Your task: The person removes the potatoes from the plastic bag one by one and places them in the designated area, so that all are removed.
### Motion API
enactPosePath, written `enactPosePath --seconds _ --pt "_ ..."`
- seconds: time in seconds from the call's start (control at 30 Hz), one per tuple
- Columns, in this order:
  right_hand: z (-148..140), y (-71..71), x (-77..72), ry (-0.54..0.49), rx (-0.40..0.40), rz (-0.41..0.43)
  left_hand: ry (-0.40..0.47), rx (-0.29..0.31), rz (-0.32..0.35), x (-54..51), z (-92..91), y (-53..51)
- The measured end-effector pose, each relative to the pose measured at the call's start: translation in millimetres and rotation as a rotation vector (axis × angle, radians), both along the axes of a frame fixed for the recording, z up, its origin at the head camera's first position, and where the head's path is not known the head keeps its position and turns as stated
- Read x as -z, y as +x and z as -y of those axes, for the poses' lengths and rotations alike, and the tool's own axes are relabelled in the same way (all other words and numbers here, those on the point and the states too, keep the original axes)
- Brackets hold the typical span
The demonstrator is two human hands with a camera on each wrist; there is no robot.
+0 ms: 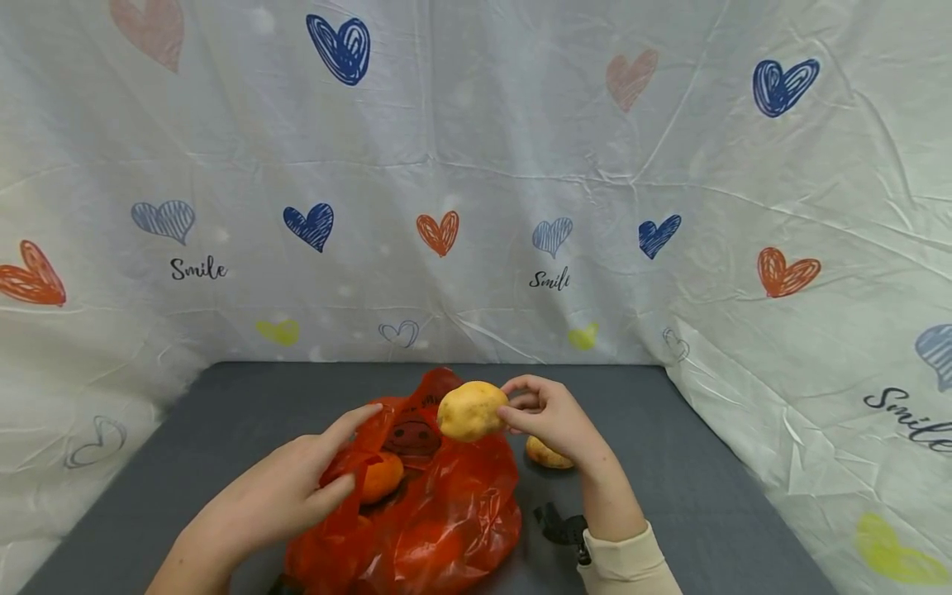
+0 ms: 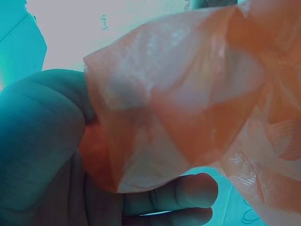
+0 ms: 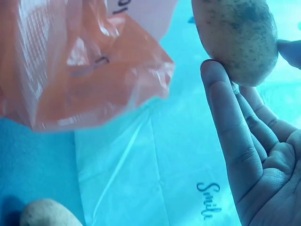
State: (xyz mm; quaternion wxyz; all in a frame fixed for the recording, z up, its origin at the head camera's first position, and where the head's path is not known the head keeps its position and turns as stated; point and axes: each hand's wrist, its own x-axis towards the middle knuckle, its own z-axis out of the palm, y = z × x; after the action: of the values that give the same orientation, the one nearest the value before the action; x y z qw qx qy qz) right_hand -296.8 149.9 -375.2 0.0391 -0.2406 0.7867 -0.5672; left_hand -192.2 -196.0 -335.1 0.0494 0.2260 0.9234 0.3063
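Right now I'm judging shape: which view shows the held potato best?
Head view: the held potato shows nearly whole, only its edge covered by the right hand. The right wrist view is closer but crops one end. In the left wrist view, it's not discernible.

White heart-printed curtain (image 1: 483,107), dark gray tabletop (image 1: 699,487)

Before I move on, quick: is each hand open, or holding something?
Left hand: open, touching the crinkled, translucent red plastic bag.
Right hand: closed, pinching a yellow, oval potato.
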Motion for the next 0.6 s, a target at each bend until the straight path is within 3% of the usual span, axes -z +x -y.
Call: enactPosePath --seconds 0.6 --pt "-44 -1.5 -9.9 0.016 0.102 0.062 0.019 0.022 -0.010 -0.3 5.3 -0.5"
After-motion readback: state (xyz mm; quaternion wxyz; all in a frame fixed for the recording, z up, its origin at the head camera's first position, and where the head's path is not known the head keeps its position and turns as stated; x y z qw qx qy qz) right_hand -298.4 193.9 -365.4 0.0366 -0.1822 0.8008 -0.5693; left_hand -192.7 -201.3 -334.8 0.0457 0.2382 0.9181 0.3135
